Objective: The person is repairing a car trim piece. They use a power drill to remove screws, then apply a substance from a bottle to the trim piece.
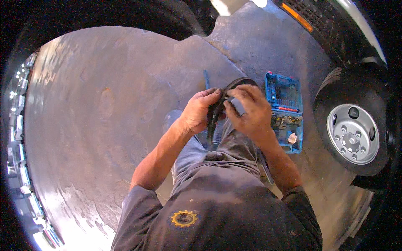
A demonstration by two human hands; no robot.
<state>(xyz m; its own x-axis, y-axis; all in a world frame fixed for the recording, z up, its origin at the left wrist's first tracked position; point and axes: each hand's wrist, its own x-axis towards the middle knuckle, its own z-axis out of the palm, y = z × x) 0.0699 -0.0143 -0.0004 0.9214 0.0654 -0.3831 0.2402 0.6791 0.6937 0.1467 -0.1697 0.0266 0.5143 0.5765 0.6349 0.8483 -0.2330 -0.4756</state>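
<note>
The black curved part (pixel 216 111) is at the centre of the frame, raised above the person's lap. Its long axis runs from the lower end near the knees toward the upper right, and its upper end bends over in an arc.

The left grip (pixel 197 112) lies directly left of the part and is clenched on its edge, thumb uppermost. The right grip (pixel 250 111) lies to the right, close against the arc, with fingers bent toward the part. Motion blur affects these fingers; whether they grasp the part or only touch it cannot be determined. The left grip is nearer the lower length; the right grip is nearer the arc.

One container is visible: the open blue case (pixel 286 113), on the floor (pixel 125 100) right of centre, near the right forearm. Its upper half carries a row of slender pieces and a red rod (pixel 288 109) lying crosswise. Its lower half contains loose small parts (pixel 289 120) and a pale lump (pixel 292 138); the small parts are too small to identify. A blue bar (pixel 206 78) lies above the left grip in the frame.
</note>
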